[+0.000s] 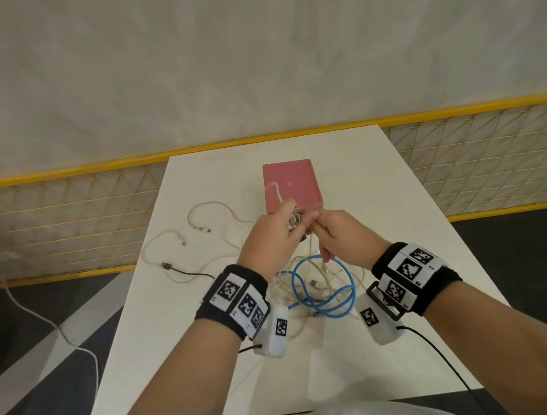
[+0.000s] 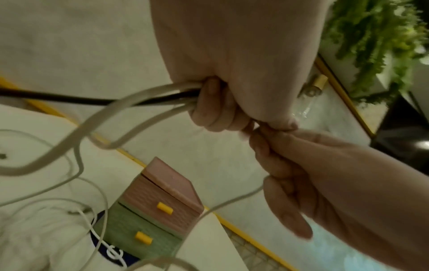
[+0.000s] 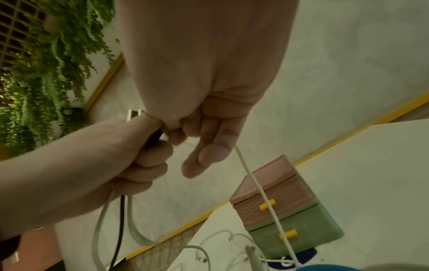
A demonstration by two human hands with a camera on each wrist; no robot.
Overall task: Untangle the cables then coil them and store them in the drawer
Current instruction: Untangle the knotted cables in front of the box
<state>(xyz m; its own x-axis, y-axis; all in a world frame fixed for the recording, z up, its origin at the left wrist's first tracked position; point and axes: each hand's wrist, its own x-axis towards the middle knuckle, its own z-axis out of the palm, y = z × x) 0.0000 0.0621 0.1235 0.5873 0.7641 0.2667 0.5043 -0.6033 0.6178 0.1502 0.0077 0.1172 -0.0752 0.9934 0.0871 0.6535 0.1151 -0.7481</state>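
Both hands are raised above the white table (image 1: 398,230), fingertips meeting in front of the small drawer unit (image 1: 291,186). My left hand (image 1: 285,226) grips a bundle of white and black cables (image 2: 148,97) in its curled fingers. My right hand (image 1: 325,232) pinches a thin white cable (image 3: 257,185), which hangs down toward the table. Under the hands lies a tangle of white cables with a looped blue cable (image 1: 324,290). The drawer unit (image 3: 285,207) has a pink upper drawer and a green lower one, both closed, with yellow handles.
More white cables (image 1: 207,212) and a black USB cable (image 1: 185,271) lie loose on the table's left half. A yellow-railed mesh fence (image 1: 70,223) runs behind the table. A white cord (image 1: 55,326) trails on the floor at left.
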